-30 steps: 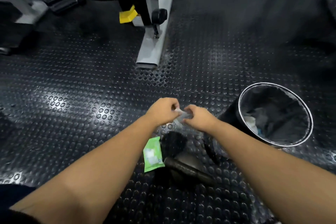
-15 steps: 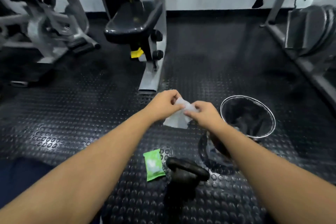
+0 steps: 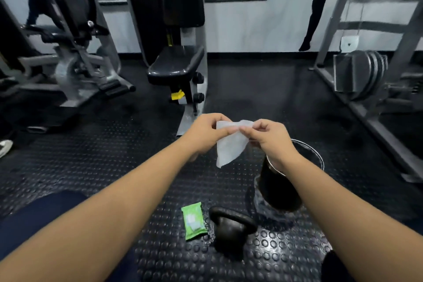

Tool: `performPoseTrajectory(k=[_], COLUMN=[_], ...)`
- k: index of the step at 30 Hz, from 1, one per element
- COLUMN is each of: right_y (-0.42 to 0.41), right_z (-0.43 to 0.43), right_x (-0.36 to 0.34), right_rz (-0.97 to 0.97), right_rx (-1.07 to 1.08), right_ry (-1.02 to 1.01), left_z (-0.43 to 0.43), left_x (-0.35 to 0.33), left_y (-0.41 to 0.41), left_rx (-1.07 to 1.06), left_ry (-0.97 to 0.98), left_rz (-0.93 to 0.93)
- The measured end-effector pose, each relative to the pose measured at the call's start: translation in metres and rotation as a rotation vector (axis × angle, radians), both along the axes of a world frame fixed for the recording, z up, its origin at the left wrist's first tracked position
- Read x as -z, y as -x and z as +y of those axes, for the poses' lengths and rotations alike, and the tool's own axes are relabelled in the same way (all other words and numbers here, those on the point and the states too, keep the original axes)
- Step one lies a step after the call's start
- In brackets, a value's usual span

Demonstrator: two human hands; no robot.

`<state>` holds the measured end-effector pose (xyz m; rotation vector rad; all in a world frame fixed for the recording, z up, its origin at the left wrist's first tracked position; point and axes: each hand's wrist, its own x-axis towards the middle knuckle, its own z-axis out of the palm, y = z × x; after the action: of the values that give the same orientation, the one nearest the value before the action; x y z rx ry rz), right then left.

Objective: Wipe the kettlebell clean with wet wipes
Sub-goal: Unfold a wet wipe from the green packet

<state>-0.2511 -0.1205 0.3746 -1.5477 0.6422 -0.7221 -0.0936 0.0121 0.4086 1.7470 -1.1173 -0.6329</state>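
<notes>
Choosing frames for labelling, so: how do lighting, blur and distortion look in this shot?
Head view: dim, so the black kettlebell nearly merges with the floor; head view: the white wet wipe and green pack stand out clearly; head view: studs glint near the bottom, and wide-angle bending leans the rack at right.

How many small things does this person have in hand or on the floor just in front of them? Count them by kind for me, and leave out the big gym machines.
Wet wipe, pinched by the left hand and the right hand: 1
Green pack of wipes: 1
Kettlebell: 1
Waste bin: 1
Total: 4
</notes>
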Motion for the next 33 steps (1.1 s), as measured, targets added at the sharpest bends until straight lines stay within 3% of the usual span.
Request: performPoseTrajectory(k=[8,14,17,20,25,30,33], right_y=[0.03,0.037,0.034,0.036,0.04,0.046,0.053], right_z=[0.025,0.033,0.042,0.055,0.069,0.087,0.09], right_x=[-0.066,-0.061,-0.041,-0.022,-0.009,0.0,0.001], right_rz=[-0.074,-0.056,-0.025,-0.028,-0.061,-0.066,-0.039], right_rx=[-0.1,-0.093,-0.059,0.025,0.26,0.147,0.013], right_ry=[0.26,0.289,0.142,-0.164,-0.463,-0.719,-0.713], left_z=[0.029,0.04,0.045,0.042,0.04,0.045,0.052], left_x=[-0.077,-0.05,-0.008,0.026,0.024,0.024,0.027], left_y=[0.016,0.033,0.026,0.012,0.004,0.013,0.01], left_rx=[-0.005,0.019,-0.008,-0.022,0.144,0.162,0.108], left_ry=[0.108,0.199,0.228,0.105,-0.1,-0.043,-0.025], left_rz=[0.037,0.242,0.461,0.614,0.471,0.636,0.671])
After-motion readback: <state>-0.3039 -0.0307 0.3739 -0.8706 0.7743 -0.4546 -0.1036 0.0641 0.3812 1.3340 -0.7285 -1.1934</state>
